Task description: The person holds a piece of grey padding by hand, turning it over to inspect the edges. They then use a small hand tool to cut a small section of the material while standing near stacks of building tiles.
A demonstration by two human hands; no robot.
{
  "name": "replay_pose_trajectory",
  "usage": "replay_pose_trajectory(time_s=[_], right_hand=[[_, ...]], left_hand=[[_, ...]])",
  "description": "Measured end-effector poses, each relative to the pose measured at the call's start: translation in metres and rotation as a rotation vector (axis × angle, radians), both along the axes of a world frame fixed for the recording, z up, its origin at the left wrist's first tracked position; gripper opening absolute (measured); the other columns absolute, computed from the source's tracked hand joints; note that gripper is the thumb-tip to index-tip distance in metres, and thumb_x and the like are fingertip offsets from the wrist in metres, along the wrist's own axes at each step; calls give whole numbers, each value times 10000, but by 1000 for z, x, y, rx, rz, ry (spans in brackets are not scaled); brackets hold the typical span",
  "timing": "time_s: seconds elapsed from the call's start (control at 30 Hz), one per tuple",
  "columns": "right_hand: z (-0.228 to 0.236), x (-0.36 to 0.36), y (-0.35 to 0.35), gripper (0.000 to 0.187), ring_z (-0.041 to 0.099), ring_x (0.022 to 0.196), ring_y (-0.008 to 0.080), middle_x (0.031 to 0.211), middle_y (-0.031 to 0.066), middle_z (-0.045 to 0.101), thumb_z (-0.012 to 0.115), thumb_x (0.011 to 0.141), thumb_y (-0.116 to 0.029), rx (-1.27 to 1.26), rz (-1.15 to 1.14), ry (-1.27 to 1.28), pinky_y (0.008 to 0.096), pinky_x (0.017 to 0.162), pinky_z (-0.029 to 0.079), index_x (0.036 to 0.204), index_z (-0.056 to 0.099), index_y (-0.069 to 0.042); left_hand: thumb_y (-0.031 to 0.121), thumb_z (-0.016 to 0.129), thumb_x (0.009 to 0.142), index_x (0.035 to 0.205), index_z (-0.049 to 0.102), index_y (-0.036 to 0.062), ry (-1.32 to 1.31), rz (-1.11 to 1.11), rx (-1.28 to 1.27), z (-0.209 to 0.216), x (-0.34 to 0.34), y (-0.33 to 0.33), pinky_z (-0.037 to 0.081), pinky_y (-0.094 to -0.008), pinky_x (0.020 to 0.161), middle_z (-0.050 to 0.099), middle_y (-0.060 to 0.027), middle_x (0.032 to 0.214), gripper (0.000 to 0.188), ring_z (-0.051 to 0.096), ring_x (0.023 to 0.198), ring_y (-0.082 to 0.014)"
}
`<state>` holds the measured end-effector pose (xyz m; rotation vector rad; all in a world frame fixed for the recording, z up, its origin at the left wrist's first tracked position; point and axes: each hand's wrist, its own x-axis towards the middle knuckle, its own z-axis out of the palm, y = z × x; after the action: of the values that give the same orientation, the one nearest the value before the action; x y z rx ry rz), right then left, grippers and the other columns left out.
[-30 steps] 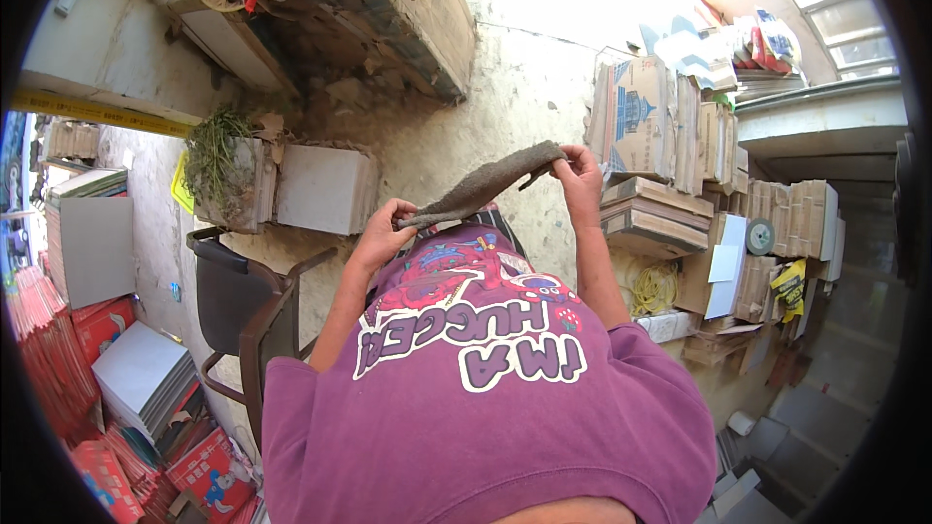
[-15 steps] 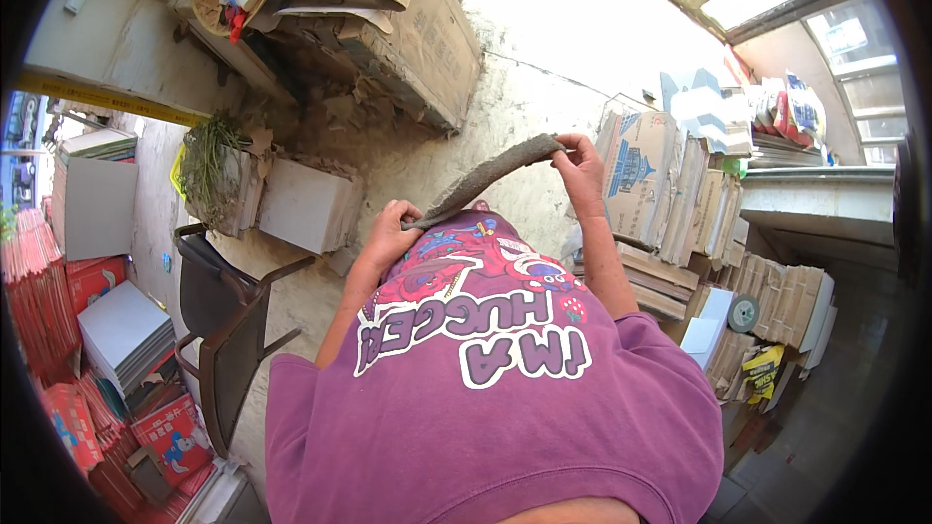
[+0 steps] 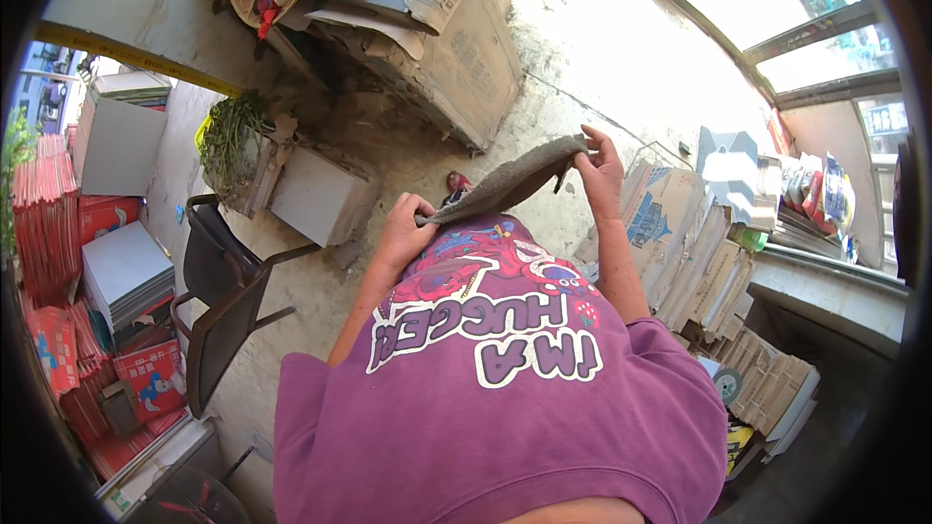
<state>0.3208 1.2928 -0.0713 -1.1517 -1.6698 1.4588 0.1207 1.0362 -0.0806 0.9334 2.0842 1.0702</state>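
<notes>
Holding grey cloth (image 3: 510, 184) higher and further right than before | left hand (image 3: 406, 231) fingers clamped on its lower end | right hand (image 3: 602, 165) fingers pinching its upper end

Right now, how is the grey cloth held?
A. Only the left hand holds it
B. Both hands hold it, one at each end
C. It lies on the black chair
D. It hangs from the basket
B: the left hand pinches one end of the grey cloth and the right hand pinches the other end, stretched in front of the purple shirt.
</notes>
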Motion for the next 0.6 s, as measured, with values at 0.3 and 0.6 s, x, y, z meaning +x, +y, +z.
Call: replay_pose_trajectory(time_s=[0.3, 0.6], right_hand=[[20, -74, 78, 429, 593, 660, 79, 919, 46, 590, 545, 757, 28, 114, 88, -165, 211, 612, 488, 1176, 528, -60], [13, -134, 138, 313, 565, 667, 93, 924, 52, 610, 559, 748, 12, 106, 118, -151, 237, 635, 481, 1056, 577, -42]], left_hand=[[74, 638, 699, 810, 528, 29, -118, 140, 58, -10, -50, 69, 450, -324, 638, 603, -117, 758, 163, 579, 687, -237], [20, 639, 693, 850, 542, 39, -129, 241, 73, -4, -89, 114, 436, -282, 627, 566, -59, 714, 187, 536, 667, -150]])
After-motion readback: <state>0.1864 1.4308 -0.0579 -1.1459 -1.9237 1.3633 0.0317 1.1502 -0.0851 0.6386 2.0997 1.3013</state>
